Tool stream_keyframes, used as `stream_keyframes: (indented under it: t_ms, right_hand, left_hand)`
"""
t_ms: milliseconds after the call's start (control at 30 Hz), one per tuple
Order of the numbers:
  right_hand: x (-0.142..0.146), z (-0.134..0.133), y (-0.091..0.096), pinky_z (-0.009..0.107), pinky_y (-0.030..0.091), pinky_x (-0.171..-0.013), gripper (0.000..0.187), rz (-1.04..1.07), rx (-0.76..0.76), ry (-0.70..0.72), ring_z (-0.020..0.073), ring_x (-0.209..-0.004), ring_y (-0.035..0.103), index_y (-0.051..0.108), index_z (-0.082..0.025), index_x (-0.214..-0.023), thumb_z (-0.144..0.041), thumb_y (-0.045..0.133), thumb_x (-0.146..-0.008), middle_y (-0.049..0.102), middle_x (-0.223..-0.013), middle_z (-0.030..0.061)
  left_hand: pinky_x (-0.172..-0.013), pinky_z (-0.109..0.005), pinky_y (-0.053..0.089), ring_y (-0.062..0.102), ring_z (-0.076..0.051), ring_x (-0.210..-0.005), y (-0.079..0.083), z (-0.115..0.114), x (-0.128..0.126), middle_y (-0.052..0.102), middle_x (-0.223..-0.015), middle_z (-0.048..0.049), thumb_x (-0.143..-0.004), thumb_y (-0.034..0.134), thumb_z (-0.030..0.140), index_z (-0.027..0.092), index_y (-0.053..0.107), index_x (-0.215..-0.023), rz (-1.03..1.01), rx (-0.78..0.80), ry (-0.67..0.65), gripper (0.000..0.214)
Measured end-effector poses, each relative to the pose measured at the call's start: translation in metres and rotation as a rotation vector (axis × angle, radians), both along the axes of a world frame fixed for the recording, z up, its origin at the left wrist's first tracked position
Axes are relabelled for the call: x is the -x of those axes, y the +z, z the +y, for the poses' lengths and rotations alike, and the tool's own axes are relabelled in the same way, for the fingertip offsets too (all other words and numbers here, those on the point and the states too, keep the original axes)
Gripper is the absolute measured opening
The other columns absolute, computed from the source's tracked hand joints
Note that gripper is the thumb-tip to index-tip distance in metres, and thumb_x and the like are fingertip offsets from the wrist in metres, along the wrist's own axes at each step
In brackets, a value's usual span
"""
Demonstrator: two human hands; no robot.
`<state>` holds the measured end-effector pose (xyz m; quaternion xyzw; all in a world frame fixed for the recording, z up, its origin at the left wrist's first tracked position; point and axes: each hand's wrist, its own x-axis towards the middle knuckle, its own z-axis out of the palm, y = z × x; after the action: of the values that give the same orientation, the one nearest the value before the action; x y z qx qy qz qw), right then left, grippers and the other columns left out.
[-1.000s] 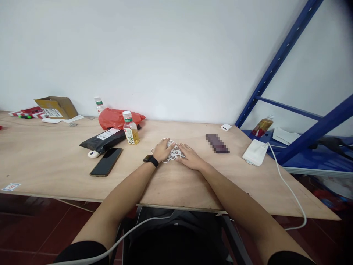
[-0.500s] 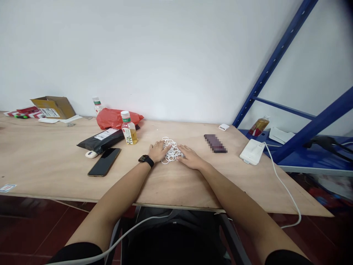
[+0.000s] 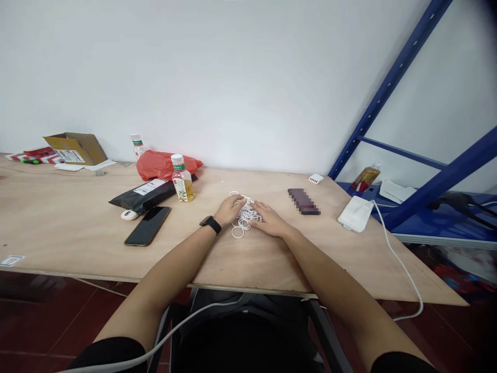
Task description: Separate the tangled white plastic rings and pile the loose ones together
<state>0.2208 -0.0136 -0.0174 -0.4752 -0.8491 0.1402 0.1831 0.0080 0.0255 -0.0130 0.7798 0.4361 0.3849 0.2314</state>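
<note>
A loose heap of thin white rings (image 3: 245, 217) lies on the wooden table (image 3: 248, 264) in front of me. One ring rests apart at the heap's far side, and another sticks out toward me. My left hand (image 3: 228, 210), with a black watch (image 3: 210, 224) on its wrist, presses against the heap's left side with fingers outstretched. From the right, my right hand (image 3: 271, 220) touches the heap, its fingers spread over some of the rings. Both hands are open; the rings under the fingers are partly hidden.
Left of the hands are a drink bottle (image 3: 182, 181), a black parcel (image 3: 143, 196), a phone (image 3: 148, 226) and a red bag (image 3: 155, 165). To the right lie a blurred-out dark phone (image 3: 303, 201), a white charger (image 3: 316, 178) and a white corded device (image 3: 355, 213). A blue rack (image 3: 388, 85) stands beyond.
My left hand has moved slightly right, pushing the rings toward my right hand. The heap is narrower, and one ring now sticks out on the near side.
</note>
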Motion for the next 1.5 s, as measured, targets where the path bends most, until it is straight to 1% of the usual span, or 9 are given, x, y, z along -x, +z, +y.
stream_keyframes:
  t_ms: [200,333,567,767,967,1133,1233,1333,1500]
  right_hand:
    - [0.000,0.002,0.000,0.052,0.024,-0.116,0.067,0.056,-0.039,0.037,0.0305,-0.142,0.028,0.038,-0.022,-0.146,-0.058,0.047,-0.090,0.033,-0.153,0.0124]
    - [0.003,0.002,0.000,0.051,0.026,-0.115,0.061,0.073,-0.068,0.071,0.0287,-0.141,0.032,0.042,-0.021,-0.144,-0.055,0.043,-0.093,0.039,-0.150,0.0126]
    - [0.006,0.000,0.007,0.049,0.036,-0.110,0.049,0.153,-0.159,0.068,0.0270,-0.133,0.044,0.051,-0.022,-0.136,-0.048,0.044,-0.095,0.051,-0.141,0.0117]
    - [0.009,-0.003,0.011,0.045,0.041,-0.105,0.044,0.240,-0.183,0.028,0.0249,-0.124,0.052,0.052,-0.022,-0.133,-0.042,0.045,-0.095,0.057,-0.133,0.0109]
    - [0.009,-0.008,0.017,0.039,0.049,-0.092,0.045,0.436,-0.209,-0.145,0.0213,-0.101,0.063,0.048,-0.023,-0.136,-0.035,0.048,-0.093,0.068,-0.113,0.0080]
    - [0.012,-0.015,0.022,0.032,0.050,-0.080,0.028,0.405,-0.178,-0.088,0.0195,-0.086,0.065,0.066,-0.022,-0.109,-0.036,0.049,-0.092,0.072,-0.099,0.0056]
    - [0.014,-0.017,0.022,0.028,0.048,-0.067,0.024,0.388,-0.147,-0.114,0.0165,-0.069,0.063,0.066,-0.021,-0.098,-0.038,0.051,-0.091,0.070,-0.079,0.0023]
    - [0.015,-0.018,0.022,0.026,0.046,-0.066,0.021,0.378,-0.154,-0.114,0.0159,-0.070,0.063,0.065,-0.021,-0.096,-0.037,0.052,-0.091,0.071,-0.081,0.0018]
    - [0.017,-0.021,0.025,0.026,0.045,-0.069,0.020,0.309,-0.170,-0.089,0.0170,-0.078,0.065,0.065,-0.021,-0.098,-0.035,0.052,-0.092,0.072,-0.090,0.0033]
  left_hand:
    - [-0.103,-0.045,0.035,0.049,-0.028,-0.124,0.015,0.034,0.009,0.057,-0.135,-0.0070,-0.085,0.049,0.024,0.025,0.068,-0.113,0.494,-0.031,0.207,0.033]
    - [-0.098,-0.049,0.030,0.057,-0.029,-0.108,0.017,0.037,0.008,0.069,-0.111,-0.0100,-0.082,0.051,0.025,0.024,0.072,-0.100,0.681,0.079,0.243,0.028]
    - [-0.091,-0.045,0.028,0.056,-0.029,-0.103,0.017,0.017,0.009,0.072,-0.100,-0.0101,-0.084,0.052,0.032,0.023,0.073,-0.086,0.662,-0.008,0.228,0.023]
    - [-0.088,-0.042,0.029,0.057,-0.025,-0.105,0.024,-0.008,0.004,0.070,-0.107,-0.0060,-0.091,0.049,0.034,0.023,0.066,-0.093,0.485,-0.092,0.179,0.021]
    - [-0.092,-0.038,0.031,0.061,-0.020,-0.098,0.032,-0.034,-0.001,0.070,-0.099,-0.0021,-0.095,0.043,0.033,0.023,0.063,-0.096,0.324,-0.172,-0.030,0.022]
    - [-0.086,-0.034,0.040,0.063,-0.019,-0.085,0.031,-0.038,0.000,0.070,-0.089,-0.0042,-0.097,0.036,0.031,0.020,0.061,-0.098,0.367,-0.160,-0.141,0.027]
    - [-0.089,-0.035,0.041,0.063,-0.020,-0.096,0.031,-0.038,0.000,0.070,-0.101,-0.0061,-0.097,0.038,0.031,0.020,0.062,-0.106,0.329,-0.201,-0.130,0.027]
    - [-0.096,-0.036,0.039,0.060,-0.021,-0.107,0.032,-0.039,-0.002,0.069,-0.112,-0.0065,-0.095,0.043,0.032,0.022,0.064,-0.111,0.285,-0.263,-0.115,0.028]
    - [-0.093,-0.037,0.040,0.065,-0.020,-0.092,0.033,-0.041,-0.003,0.074,-0.097,-0.0045,-0.091,0.048,0.029,0.024,0.070,-0.104,0.295,-0.268,-0.132,0.026]
